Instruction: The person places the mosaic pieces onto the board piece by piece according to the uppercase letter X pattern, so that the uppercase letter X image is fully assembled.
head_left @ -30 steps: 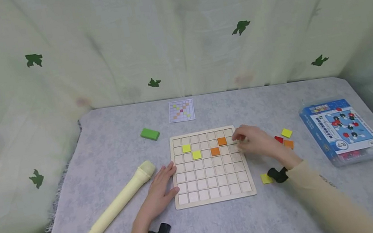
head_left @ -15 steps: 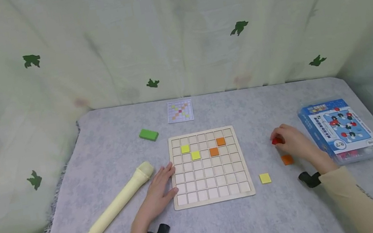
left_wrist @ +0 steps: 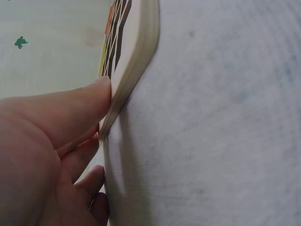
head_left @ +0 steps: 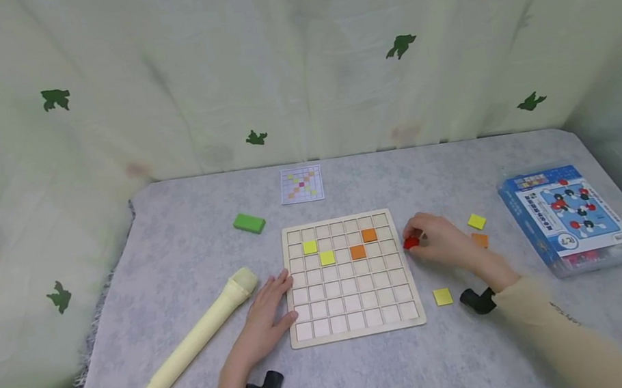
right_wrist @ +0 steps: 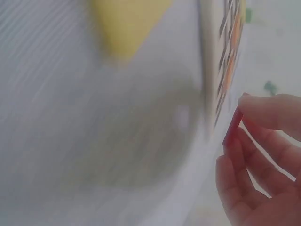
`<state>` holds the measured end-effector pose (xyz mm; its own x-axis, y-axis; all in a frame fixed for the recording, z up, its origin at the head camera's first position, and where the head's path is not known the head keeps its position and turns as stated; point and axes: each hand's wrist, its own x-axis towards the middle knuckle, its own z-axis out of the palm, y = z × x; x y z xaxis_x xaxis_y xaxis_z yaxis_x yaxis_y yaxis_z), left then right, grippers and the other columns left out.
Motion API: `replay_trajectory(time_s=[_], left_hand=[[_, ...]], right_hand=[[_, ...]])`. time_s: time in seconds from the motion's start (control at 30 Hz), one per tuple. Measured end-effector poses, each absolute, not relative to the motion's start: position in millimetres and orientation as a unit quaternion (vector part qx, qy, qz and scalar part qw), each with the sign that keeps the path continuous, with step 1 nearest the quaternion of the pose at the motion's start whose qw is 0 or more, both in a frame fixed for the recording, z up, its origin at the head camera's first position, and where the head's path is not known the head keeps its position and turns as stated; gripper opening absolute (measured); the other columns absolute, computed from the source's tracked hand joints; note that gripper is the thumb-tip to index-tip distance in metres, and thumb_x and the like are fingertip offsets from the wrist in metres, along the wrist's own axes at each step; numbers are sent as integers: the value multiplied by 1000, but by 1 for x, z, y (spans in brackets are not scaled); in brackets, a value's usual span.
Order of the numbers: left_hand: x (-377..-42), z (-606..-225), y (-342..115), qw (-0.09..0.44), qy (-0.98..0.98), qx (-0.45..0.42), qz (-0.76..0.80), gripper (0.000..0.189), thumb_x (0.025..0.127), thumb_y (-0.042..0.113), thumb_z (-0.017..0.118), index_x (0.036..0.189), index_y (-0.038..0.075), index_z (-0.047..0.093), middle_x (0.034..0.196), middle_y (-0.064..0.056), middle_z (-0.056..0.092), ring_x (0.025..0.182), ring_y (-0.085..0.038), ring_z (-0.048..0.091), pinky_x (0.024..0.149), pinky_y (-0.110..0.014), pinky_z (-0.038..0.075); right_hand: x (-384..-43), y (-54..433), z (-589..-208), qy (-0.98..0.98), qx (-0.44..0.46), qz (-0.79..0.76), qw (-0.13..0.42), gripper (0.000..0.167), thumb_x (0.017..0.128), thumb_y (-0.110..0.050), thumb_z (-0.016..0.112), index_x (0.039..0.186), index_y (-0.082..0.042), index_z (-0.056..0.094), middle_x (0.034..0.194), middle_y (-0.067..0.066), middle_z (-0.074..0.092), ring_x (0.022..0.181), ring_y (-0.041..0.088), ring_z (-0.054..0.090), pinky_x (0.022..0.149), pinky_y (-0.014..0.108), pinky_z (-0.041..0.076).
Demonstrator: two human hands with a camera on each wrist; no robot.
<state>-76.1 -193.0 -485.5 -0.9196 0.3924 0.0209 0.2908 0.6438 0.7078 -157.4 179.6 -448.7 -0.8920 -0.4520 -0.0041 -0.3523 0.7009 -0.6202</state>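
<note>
A pale wooden grid board (head_left: pixel 356 325) lies mid-table, with two yellow tiles (head_left: pixel 327 258) and two orange tiles (head_left: pixel 357 252) in its upper cells. My right hand (head_left: pixel 441 242) pinches a red square tile (head_left: pixel 410 243) just off the board's right edge; the right wrist view shows this red tile (right_wrist: pixel 232 126) between thumb and fingers. At the board's left edge rests my left hand (head_left: pixel 263 313), its fingers fairly straight. In the left wrist view the thumb of that hand (left_wrist: pixel 61 136) touches the board's side (left_wrist: pixel 136 66).
Loose yellow tiles (head_left: pixel 443 297) and an orange tile (head_left: pixel 480 240) lie right of the board. A blue kit box (head_left: pixel 571 217) stands far right. Behind the board are a pattern card (head_left: pixel 301 185) and a green block (head_left: pixel 249 223). A cream microphone-shaped stick (head_left: pixel 201 335) lies left.
My right hand went from the board's right edge to the loose tiles, picked up the red tile and brought it back left beside the board. The left hand stayed put.
</note>
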Motion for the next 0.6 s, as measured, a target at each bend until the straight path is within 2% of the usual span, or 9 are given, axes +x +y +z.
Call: replay_trajectory(time_s=[0.33, 0.6], left_hand=[[-77, -487, -193, 65, 903, 191, 380, 59, 94, 12, 61, 145, -3, 35, 155, -14, 24, 142, -38, 12, 112, -57, 10], [-76, -487, -194, 62, 901, 193, 383, 59, 93, 12, 61, 145, -3, 36, 155, -15, 25, 142, -39, 13, 112, -57, 10]], right_hand=[[-158, 104, -443, 893, -313, -301, 114, 14, 84, -3, 69, 95, -9, 63, 92, -2, 57, 84, 15, 51, 73, 28, 47], [-158, 72, -450, 891, -359, -251, 120, 15, 84, 0, 66, 94, -11, 63, 91, -4, 53, 81, 14, 47, 70, 25, 45]])
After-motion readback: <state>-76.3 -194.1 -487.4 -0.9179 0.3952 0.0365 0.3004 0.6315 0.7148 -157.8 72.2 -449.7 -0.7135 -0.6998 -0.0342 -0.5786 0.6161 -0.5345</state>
